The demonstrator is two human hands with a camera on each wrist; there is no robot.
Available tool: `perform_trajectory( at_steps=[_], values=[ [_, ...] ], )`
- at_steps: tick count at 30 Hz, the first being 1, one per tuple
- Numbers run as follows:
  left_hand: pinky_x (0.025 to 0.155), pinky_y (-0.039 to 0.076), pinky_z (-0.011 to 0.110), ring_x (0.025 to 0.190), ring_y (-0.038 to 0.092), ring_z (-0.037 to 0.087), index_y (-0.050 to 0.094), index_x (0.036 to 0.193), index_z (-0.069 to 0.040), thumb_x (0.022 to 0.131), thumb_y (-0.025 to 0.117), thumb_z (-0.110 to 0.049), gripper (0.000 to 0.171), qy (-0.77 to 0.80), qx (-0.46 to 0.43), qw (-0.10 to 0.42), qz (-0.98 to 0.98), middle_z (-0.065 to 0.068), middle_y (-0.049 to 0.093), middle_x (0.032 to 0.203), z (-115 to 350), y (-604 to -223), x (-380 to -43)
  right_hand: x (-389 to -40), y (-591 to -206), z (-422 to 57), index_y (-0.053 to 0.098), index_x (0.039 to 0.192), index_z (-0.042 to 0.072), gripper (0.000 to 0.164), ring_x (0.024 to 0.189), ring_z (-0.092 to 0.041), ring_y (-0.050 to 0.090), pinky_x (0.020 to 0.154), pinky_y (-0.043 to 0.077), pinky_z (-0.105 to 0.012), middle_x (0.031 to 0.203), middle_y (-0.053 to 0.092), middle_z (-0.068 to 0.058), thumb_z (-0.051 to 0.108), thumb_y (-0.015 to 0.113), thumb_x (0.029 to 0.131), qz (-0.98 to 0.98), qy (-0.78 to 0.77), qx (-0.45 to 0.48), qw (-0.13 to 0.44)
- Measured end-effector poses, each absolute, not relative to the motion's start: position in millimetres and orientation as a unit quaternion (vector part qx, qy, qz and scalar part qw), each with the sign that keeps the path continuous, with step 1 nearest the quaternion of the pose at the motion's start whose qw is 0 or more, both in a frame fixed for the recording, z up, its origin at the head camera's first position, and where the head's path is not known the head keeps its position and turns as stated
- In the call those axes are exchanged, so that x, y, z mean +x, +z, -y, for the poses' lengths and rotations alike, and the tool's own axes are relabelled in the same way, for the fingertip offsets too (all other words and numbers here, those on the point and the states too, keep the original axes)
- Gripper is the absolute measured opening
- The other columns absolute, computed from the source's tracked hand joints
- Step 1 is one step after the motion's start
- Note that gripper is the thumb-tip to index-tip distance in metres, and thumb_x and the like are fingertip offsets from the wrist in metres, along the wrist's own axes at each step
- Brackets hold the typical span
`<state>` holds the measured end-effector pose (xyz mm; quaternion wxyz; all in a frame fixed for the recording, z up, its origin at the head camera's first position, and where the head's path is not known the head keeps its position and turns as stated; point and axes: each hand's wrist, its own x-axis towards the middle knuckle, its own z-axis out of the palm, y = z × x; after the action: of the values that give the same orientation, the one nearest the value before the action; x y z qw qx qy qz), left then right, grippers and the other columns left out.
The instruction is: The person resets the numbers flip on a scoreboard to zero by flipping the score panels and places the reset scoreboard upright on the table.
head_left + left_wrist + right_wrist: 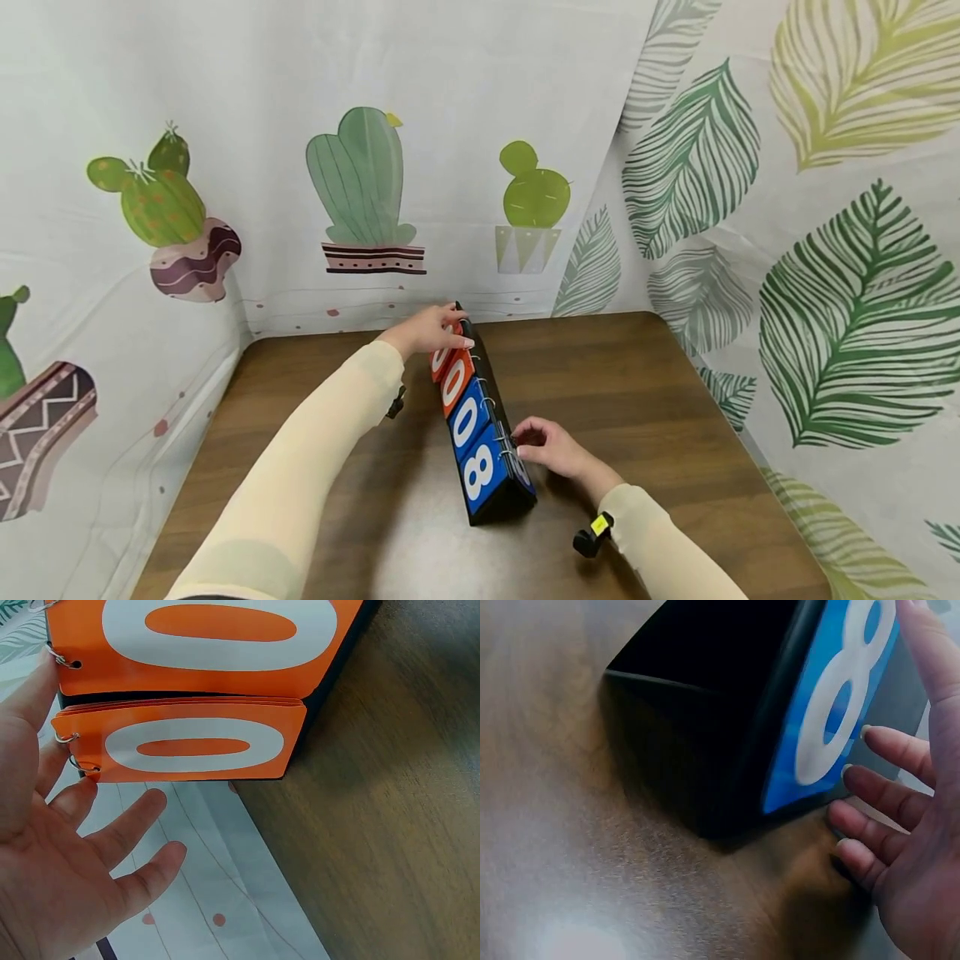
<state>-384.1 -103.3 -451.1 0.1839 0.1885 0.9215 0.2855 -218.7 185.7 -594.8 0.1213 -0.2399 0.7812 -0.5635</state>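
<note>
Black triangular flip scoreboard [472, 412] on brown wood counter [622, 383]; left hand [431, 328] splayed at far end, right hand [557, 448] kinda loose alongside.

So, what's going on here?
A person has both hands at a tent-shaped flip scoreboard on a wooden table. The left hand touches the top edge at the far end, by the orange cards, while the right hand is at the near end, by the blue cards; whether it touches them is hard to tell. From the far end, the side facing left reads 0, 0 in orange, then 0, 8 in blue.
</note>
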Motion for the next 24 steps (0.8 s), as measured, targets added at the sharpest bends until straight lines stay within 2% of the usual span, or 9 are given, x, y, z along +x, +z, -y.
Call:
perform_trajectory(
  at_steps=[4, 8, 12, 17, 21, 24],
  values=[
    [0.121, 0.036, 0.058, 0.156, 0.031, 0.037, 0.043, 0.158, -0.025, 0.092, 0.073, -0.05, 0.077, 0.297, 0.185, 0.185, -0.918, 0.006, 0.014, 0.175, 102.0, -450.8, -382.5, -214.0, -602.1, -184.8, 0.063, 0.121, -0.002, 0.038, 0.102, -0.023, 0.065, 0.09, 0.055, -0.025, 0.116, 0.068, -0.023, 0.022, 0.074, 0.094, -0.783, -0.565, -0.233, 0.115],
    [0.123, 0.034, 0.058, 0.159, 0.023, 0.038, 0.042, 0.159, -0.027, 0.092, 0.073, -0.05, 0.077, 0.305, 0.185, 0.177, -0.917, 0.006, 0.013, 0.175, 104.0, -453.7, -380.7, -211.3, -603.6, -181.8, 0.062, 0.121, -0.001, 0.037, 0.102, -0.027, 0.065, 0.089, 0.055, -0.027, 0.115, 0.068, -0.022, 0.019, 0.075, 0.093, -0.791, -0.559, -0.222, 0.109],
    [0.123, 0.032, 0.058, 0.16, 0.02, 0.038, 0.042, 0.159, -0.027, 0.093, 0.072, -0.05, 0.076, 0.304, 0.19, 0.163, -0.919, 0.006, 0.012, 0.176, 106.3, -459.6, -379.7, -209.9, -604.9, -179.9, 0.064, 0.117, -0.001, 0.031, 0.099, -0.022, 0.064, 0.087, 0.053, -0.027, 0.109, 0.069, -0.022, 0.016, 0.075, 0.093, -0.796, -0.558, -0.213, 0.103],
    [0.123, 0.034, 0.057, 0.157, 0.026, 0.039, 0.041, 0.159, -0.025, 0.095, 0.069, -0.05, 0.074, 0.31, 0.193, 0.162, -0.917, 0.007, 0.01, 0.176, 105.3, -460.5, -376.1, -207.5, -608.0, -180.7, 0.066, 0.106, 0.002, 0.029, 0.088, -0.009, 0.061, 0.079, 0.052, -0.024, 0.096, 0.069, -0.013, 0.025, 0.077, 0.092, -0.789, -0.567, -0.222, 0.08],
    [0.123, 0.033, 0.058, 0.158, 0.025, 0.039, 0.041, 0.159, -0.024, 0.095, 0.069, -0.048, 0.074, 0.316, 0.193, 0.163, -0.914, 0.007, 0.01, 0.176, 104.2, -458.4, -373.3, -205.7, -613.3, -180.8, 0.065, 0.1, 0.003, 0.028, 0.081, -0.008, 0.058, 0.07, 0.05, -0.023, 0.088, 0.066, -0.007, 0.027, 0.078, 0.092, -0.786, -0.573, -0.228, 0.041],
    [0.124, 0.031, 0.059, 0.159, 0.021, 0.038, 0.041, 0.16, -0.024, 0.095, 0.07, -0.046, 0.074, 0.316, 0.192, 0.162, -0.915, 0.006, 0.011, 0.176, 104.3, -457.4, -372.2, -204.0, -613.6, -179.5, 0.065, 0.097, 0.004, 0.024, 0.078, -0.01, 0.057, 0.067, 0.049, -0.023, 0.086, 0.064, -0.006, 0.023, 0.079, 0.091, -0.795, -0.572, -0.2, 0.034]
  ],
)
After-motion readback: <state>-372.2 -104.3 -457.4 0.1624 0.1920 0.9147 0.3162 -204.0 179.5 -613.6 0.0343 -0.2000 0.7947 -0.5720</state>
